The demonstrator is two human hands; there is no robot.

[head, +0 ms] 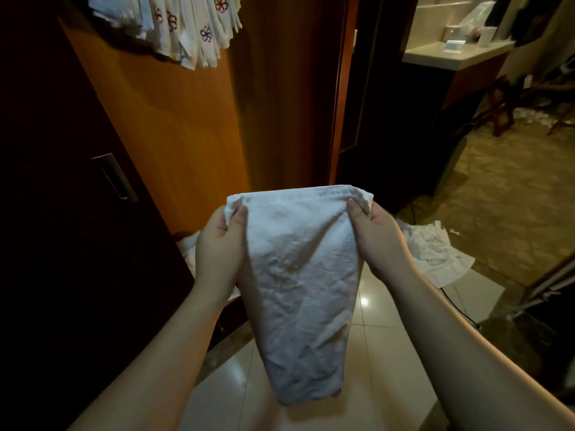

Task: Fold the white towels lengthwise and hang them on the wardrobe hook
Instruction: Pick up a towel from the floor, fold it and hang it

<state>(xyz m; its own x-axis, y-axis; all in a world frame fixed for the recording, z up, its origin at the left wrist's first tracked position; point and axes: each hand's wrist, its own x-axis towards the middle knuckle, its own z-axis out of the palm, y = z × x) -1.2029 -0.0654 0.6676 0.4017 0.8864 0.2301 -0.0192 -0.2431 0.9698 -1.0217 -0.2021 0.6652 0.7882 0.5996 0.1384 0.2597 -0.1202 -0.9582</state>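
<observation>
Both hands are gripping one white towel [298, 275] by its top corners. Left hand [219, 244]: thumb lying over the front of the upper left corner, fingers curling behind the cloth. Right hand [378, 234]: thumb pressing the front of the upper right corner, fingers wrapping behind. Towel: folded, hanging down between the two forearms, narrowing toward its lower end, hovering above the pale tiled floor [373, 353] and touching nothing else.

Hanging towels [186, 23]: white cloths with red and dark flower prints, dangling at the top left against the orange wardrobe panel [174, 129]; the hook itself is not showing. Dark wardrobe door [62, 213] with metal handle [113, 177]: standing at the left. Crumpled white cloth [435, 253]: lying on the floor just right of the right wrist. Worktop [451, 56]: sitting at the upper right, carrying small items too blurred to identify.
</observation>
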